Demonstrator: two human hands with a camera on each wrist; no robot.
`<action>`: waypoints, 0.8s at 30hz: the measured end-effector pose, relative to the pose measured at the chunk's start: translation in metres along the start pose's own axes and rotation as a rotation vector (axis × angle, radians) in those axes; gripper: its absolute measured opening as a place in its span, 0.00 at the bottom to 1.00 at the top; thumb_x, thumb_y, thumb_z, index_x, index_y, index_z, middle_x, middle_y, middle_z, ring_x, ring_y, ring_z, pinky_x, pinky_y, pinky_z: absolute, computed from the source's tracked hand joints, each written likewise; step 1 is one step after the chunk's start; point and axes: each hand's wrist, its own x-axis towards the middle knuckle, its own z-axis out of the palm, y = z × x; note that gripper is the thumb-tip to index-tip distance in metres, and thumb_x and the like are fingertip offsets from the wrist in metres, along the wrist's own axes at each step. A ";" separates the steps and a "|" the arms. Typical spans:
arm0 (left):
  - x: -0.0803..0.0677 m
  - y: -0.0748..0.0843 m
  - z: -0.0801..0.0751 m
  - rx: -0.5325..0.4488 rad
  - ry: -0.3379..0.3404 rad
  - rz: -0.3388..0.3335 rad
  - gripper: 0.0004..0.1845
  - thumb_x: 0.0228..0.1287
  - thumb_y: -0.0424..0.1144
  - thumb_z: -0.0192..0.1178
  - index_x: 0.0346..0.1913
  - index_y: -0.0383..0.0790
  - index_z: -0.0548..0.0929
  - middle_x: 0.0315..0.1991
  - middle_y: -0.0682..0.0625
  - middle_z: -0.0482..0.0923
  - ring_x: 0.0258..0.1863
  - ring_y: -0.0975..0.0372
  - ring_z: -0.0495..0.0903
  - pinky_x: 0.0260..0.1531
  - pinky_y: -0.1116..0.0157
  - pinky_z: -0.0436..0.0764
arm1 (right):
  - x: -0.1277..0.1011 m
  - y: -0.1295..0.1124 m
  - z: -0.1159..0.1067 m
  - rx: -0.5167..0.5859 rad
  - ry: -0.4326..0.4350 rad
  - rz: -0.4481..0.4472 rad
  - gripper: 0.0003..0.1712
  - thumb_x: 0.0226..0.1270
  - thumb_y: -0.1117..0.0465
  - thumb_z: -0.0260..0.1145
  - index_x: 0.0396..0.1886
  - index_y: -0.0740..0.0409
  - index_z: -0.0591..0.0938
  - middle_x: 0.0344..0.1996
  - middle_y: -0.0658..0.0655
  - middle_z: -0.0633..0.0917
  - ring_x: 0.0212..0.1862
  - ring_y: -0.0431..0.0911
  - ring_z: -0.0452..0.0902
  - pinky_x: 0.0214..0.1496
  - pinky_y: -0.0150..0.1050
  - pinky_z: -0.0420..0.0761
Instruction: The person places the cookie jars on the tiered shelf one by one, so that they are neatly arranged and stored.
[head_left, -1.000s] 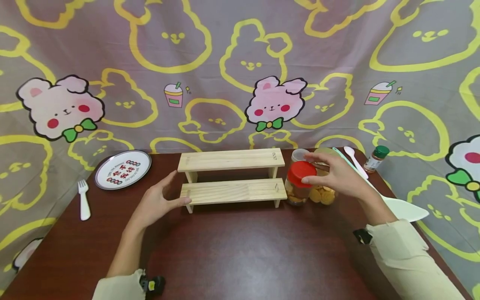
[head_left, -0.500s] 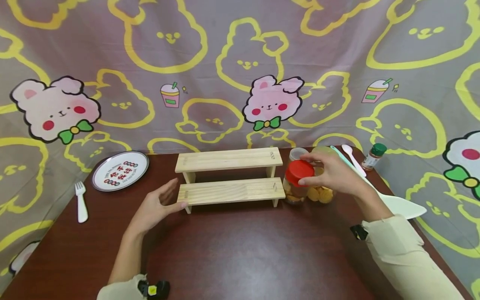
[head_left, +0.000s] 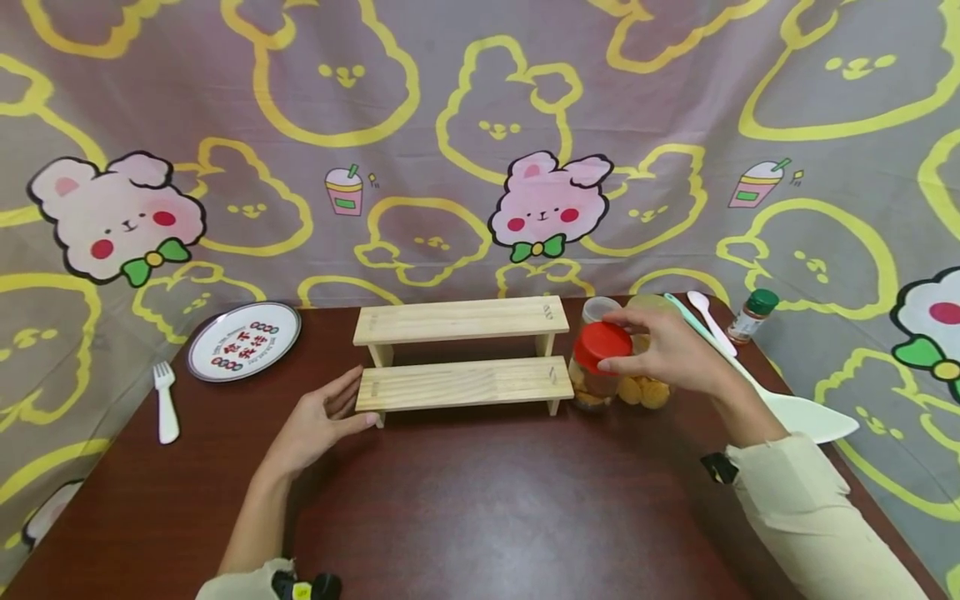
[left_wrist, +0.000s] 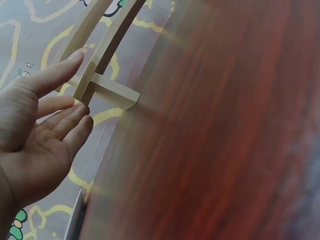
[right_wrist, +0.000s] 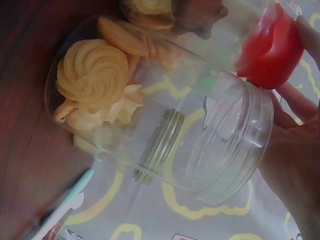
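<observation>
A two-step wooden rack (head_left: 457, 321) stands at the middle of the dark table (head_left: 487, 500). My left hand (head_left: 322, 421) lies flat beside it, straight fingers touching the left end of the lower shelf (head_left: 461, 383); the left wrist view shows the same hand (left_wrist: 40, 145) against the rack (left_wrist: 107, 90). Right of the rack, my right hand (head_left: 667, 354) grips the red lid (head_left: 600, 343) on a clear cookie jar (head_left: 588, 387). In the right wrist view, my fingers (right_wrist: 295, 165) hold the red lid (right_wrist: 270, 50) behind a lidless clear jar (right_wrist: 165, 130) of swirl cookies (right_wrist: 95, 75).
A printed plate (head_left: 243, 340) and a white fork (head_left: 165, 400) lie at the left. A white spoon (head_left: 708, 321), a green-capped spice bottle (head_left: 752, 317) and a white spatula (head_left: 806, 412) sit at the right. A patterned cloth hangs behind.
My left hand has lowered and its fingers now touch the lower shelf's left end. The right hand stays on the red lid.
</observation>
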 end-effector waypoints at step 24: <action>0.000 0.001 0.001 -0.071 0.024 0.006 0.44 0.62 0.31 0.72 0.76 0.25 0.60 0.75 0.34 0.59 0.74 0.48 0.59 0.61 0.73 0.71 | -0.008 0.001 0.004 0.177 0.167 -0.011 0.31 0.60 0.63 0.77 0.63 0.66 0.80 0.56 0.62 0.80 0.55 0.53 0.71 0.49 0.23 0.77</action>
